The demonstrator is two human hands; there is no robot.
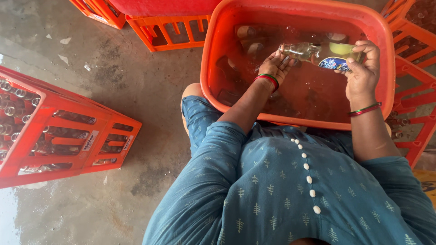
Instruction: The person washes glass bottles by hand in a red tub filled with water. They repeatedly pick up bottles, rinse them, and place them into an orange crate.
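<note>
Head view: both hands hold a clear bottle [318,53], blue oval label.

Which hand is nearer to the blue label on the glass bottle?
Right. The right hand grips the glass bottle at the blue label; the left hand is at the neck end, away from the label.

My garment: a teal-blue tunic [281,195] printed all over with small pale tree-like motifs, sleeves ending near the elbow. Front placket: a row of small white oval buttons [306,174] running down the chest. Matching teal trousers [198,119] with a fine dotted print cover my knee. My left hand [274,67]: red and green bangles at the wrist. My right hand [362,75]: thinner red and green bangles, likewise at the wrist.
</note>
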